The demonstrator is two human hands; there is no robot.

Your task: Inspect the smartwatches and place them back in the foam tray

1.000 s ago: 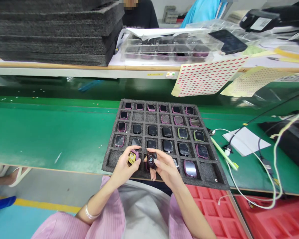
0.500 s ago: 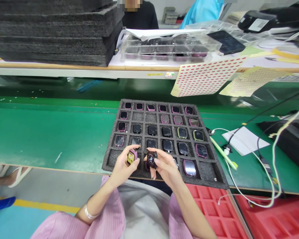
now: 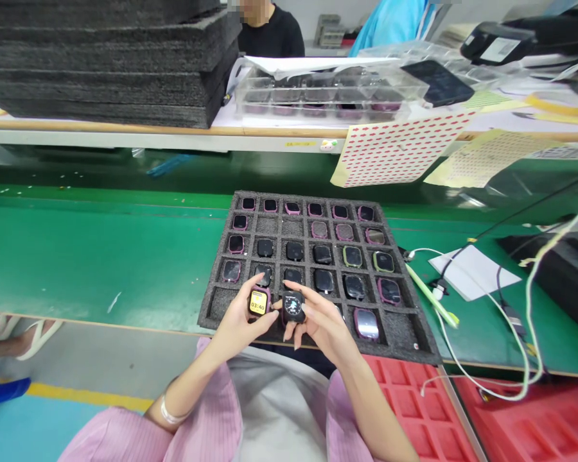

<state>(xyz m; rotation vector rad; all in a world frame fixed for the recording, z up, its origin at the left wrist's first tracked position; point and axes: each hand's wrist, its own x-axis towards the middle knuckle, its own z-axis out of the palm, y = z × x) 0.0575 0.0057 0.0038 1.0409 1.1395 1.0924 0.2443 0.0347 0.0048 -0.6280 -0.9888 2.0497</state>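
My left hand (image 3: 243, 324) pinches a pink-cased watch body (image 3: 258, 301) whose lit yellow screen faces me. Beside it, my right hand (image 3: 320, 324) grips a black watch body (image 3: 293, 307) with a lit dial. Both hands hover over the near edge of a dark foam tray (image 3: 404, 333) on the green belt. The tray's square cells hold several more watch bodies, pink, black and green-rimmed, with a few cells empty.
A green pen (image 3: 433, 298), white cables (image 3: 486, 308) and a white paper (image 3: 474, 272) lie right of the tray. Red plastic trays (image 3: 414, 410) sit below the belt edge. A stack of foam sheets (image 3: 101, 58), clear tray (image 3: 327, 86), sticker sheets (image 3: 399, 151) and two people stand beyond.
Both hands turned their watch bodies so the lit screens face me more squarely, and the two pieces rose slightly. The tray has not moved.
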